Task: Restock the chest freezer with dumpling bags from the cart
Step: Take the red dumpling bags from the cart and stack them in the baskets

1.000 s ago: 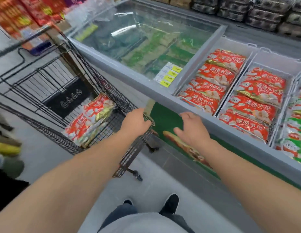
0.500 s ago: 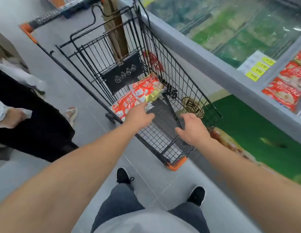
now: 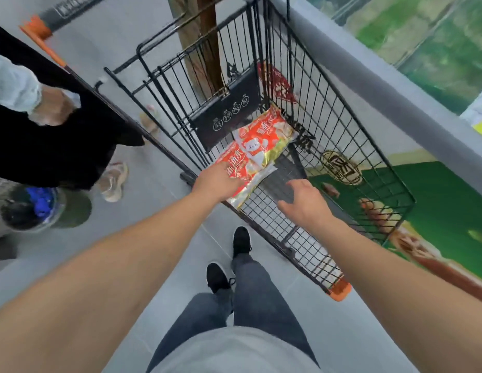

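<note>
Two red dumpling bags lie in the black wire cart [image 3: 332,94], overlapping on its floor near the child-seat flap. The far bag [image 3: 266,135] shows a bear picture. My left hand [image 3: 215,183] reaches into the cart, and its fingers rest on the near bag [image 3: 241,172] at its left end. To the right, my right hand [image 3: 304,203] hovers over the cart's bare mesh floor with loosely spread fingers, holding nothing. The chest freezer [image 3: 369,68] runs along the cart's right side, its glass lid showing green packs.
A person in black [image 3: 51,152] stands close on the left beside another cart's orange-tipped handle [image 3: 38,29]. A wooden post [image 3: 207,41] rises behind the cart. A small red bag [image 3: 277,84] sits against the cart's far right corner. My feet [image 3: 229,262] are just below the cart.
I turned from the freezer toward the cart. My left hand left the cart's rim and reached down onto the near bag. My right hand moved over the cart's floor.
</note>
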Available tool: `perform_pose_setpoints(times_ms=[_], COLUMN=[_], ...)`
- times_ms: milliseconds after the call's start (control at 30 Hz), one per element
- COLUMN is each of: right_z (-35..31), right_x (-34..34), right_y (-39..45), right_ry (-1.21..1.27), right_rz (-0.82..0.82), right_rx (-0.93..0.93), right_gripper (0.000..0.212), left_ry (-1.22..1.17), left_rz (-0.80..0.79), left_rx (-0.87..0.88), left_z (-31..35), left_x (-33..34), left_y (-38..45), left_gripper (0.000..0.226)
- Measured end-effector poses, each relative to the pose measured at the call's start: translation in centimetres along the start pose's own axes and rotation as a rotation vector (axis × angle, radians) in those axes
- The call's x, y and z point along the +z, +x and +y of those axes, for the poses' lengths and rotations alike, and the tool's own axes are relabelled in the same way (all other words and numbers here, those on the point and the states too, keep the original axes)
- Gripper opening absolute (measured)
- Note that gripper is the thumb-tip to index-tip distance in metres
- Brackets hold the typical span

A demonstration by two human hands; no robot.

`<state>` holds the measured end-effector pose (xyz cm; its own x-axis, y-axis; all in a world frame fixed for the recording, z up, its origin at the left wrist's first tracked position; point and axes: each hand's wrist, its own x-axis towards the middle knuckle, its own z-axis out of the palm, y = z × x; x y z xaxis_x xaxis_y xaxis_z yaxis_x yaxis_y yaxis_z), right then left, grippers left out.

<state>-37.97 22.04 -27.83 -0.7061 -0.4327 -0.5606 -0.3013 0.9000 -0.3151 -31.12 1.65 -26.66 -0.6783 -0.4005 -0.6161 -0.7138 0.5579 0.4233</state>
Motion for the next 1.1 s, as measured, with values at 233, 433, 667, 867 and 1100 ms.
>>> perform_pose_setpoints(times_ms=[233, 433, 667, 867, 1100], right_z=[-0.3, -0.5, 1.2, 2.6, 2.8], right_x=[-0.4, -1.6, -0.4, 4.2, 6.4], right_y=[9.0, 16.8, 24.4, 29.4, 32.0], right_ry=[0.003, 0.019, 0.098, 0.2, 0.318], right_rz=[-0.129, -0.228, -0.249, -0.279, -0.227], right_rx=[0.033, -0.014, 0.041, 0.311, 0.445], right_gripper=[0.065, 0.06, 0.046, 0.038, 0.032], left_ry=[0.46, 0.357, 0.226, 0.079, -0.296], left_rz=[-0.379, -0.218, -0.244, -0.276, -0.302], left_rx=[0.02, 0.121, 0.005, -0.189, -0.396], left_z=[2.6, 5.9, 5.1, 3.0, 1.0], left_x=[-3.8, -5.1, 0.1, 3.9, 5.9], left_y=[5.5, 12.8, 21.0, 25.9, 28.6], left_gripper=[0.049, 0.042, 0.042, 0.04, 0.041])
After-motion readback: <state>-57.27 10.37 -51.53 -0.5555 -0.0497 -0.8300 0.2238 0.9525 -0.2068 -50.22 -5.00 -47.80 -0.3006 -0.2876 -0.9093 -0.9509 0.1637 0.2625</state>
